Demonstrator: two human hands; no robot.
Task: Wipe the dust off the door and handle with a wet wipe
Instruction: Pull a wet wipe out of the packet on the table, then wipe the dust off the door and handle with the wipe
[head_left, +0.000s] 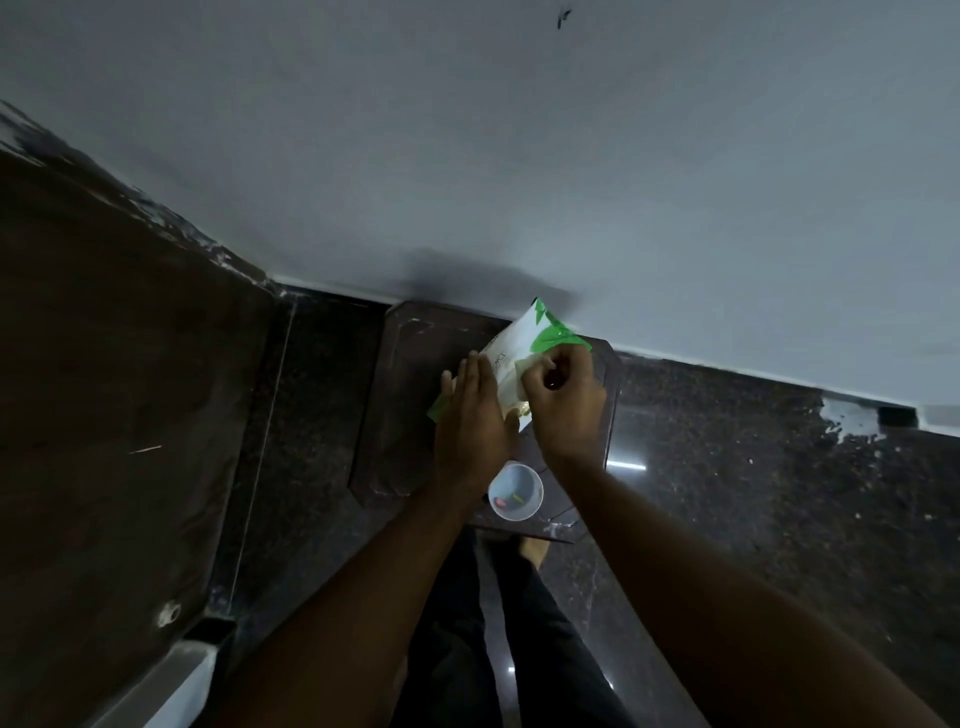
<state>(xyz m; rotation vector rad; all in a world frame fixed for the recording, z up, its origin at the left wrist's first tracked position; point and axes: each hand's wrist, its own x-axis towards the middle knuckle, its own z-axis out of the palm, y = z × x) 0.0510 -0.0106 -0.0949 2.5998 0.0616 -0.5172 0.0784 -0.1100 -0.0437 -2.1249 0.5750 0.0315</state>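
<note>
A white and green wet wipe pack (524, 338) lies on a dark brown stool (400, 400) against the wall. My left hand (470, 415) lies flat on the pack's near left end, fingers together, holding it down. My right hand (563, 395) pinches a pale wipe (511, 387) at the pack's opening, fingers curled around it. The dark brown door (114, 389) stands at the left, seen edge-on from above. Its handle is not in view.
A small clear plastic cup (516, 491) with small bits inside stands on the stool's near edge, just below my wrists. A grey wall (519, 156) rises behind the stool. The floor (753, 493) is dark polished stone. My legs and a bare foot show below.
</note>
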